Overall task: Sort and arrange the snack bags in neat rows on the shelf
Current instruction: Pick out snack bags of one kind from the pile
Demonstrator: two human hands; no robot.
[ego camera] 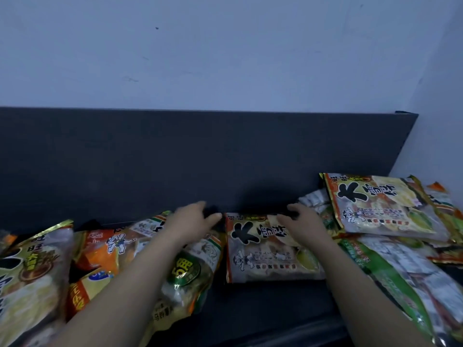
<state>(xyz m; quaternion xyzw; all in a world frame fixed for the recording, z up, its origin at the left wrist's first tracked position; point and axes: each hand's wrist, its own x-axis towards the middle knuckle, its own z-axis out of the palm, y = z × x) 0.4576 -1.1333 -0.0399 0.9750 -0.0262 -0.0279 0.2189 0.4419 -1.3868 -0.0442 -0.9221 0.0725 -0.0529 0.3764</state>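
Observation:
A clear snack bag with a red-gold edge and bold black characters [265, 256] lies flat on the dark shelf [270, 304], its top toward the back panel. My left hand [193, 219] hovers at the bag's top left corner, fingers spread and curled, resting over a green-labelled bag [190, 269]. My right hand [300, 221] lies on the bag's top right corner, fingers bent on its upper edge. Whether either hand pinches the bag is hard to tell. A matching bag [380, 209] lies on a pile at the right.
Several bags lie heaped at the left, among them an orange one [100, 249] and a large yellowish one [30, 279]. A green-striped bag [406, 279] lies at the right front. A dark back panel [200, 156] bounds the shelf; a pale wall [436, 121] closes the right side.

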